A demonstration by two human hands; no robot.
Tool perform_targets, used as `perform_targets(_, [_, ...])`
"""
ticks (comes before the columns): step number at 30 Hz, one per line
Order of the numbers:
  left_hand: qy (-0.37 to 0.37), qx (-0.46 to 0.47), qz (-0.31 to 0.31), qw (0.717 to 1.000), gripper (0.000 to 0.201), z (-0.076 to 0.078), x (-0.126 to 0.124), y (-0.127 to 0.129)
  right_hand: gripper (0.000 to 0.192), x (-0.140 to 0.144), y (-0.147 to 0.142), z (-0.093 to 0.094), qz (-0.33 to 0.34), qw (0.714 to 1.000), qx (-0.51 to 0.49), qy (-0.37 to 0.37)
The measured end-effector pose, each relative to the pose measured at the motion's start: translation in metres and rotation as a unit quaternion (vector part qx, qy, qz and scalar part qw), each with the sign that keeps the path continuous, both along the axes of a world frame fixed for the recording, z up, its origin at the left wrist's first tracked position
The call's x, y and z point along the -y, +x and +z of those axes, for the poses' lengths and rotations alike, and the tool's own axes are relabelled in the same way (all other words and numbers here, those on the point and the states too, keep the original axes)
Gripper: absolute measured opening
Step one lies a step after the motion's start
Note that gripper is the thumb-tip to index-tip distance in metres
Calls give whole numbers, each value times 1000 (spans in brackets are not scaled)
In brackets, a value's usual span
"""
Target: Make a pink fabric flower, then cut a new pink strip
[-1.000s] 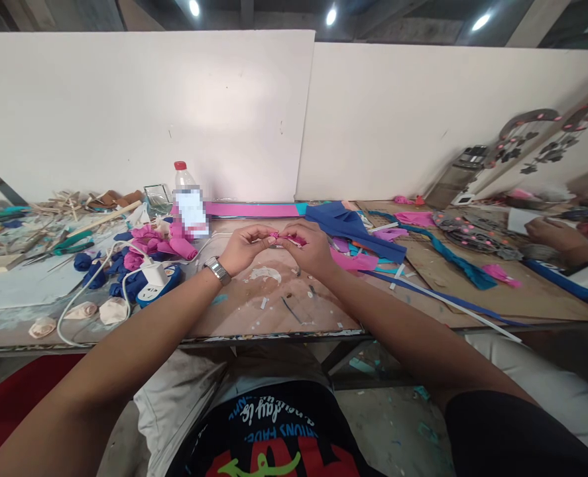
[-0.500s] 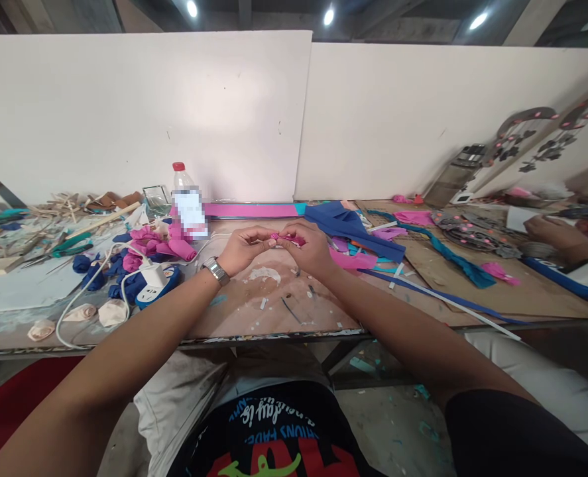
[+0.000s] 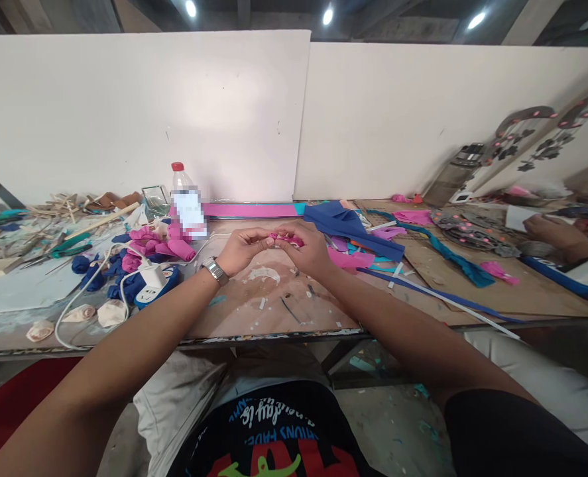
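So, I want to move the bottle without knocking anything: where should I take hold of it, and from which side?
Probably at the narrowing upper part of the bottle, just under its red cap, coming from above. It stands roughly upright with that part exposed, while a pixelated screen in front hides its lower body, so reaching from the front might bump it.

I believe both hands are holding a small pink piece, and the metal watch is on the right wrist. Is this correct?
Not quite: the head view shows the metal watch on the left wrist. The left hand and right hand are indeed both holding a small pink piece.
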State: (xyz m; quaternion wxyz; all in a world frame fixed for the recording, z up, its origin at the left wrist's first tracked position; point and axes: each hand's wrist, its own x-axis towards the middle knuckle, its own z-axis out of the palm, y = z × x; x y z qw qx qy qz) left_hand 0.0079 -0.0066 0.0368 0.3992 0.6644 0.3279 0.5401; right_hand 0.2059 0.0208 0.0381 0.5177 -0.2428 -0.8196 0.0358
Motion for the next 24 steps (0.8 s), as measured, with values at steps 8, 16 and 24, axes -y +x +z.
perform_targets(8, [-15, 21, -41, 999, 33, -9, -9, -5, 18, 0, 1, 0, 27, 999, 21, 12])
perform_targets(16, [-50, 75, -77, 993, 46, -8, -7, -3, 18, 1, 1, 3, 61, 997, 35, 6])
perform_targets(24, [-60, 111, -57, 990, 36, -6, -7, -2, 17, -2, 1, 2, 65, 998, 7, 8])
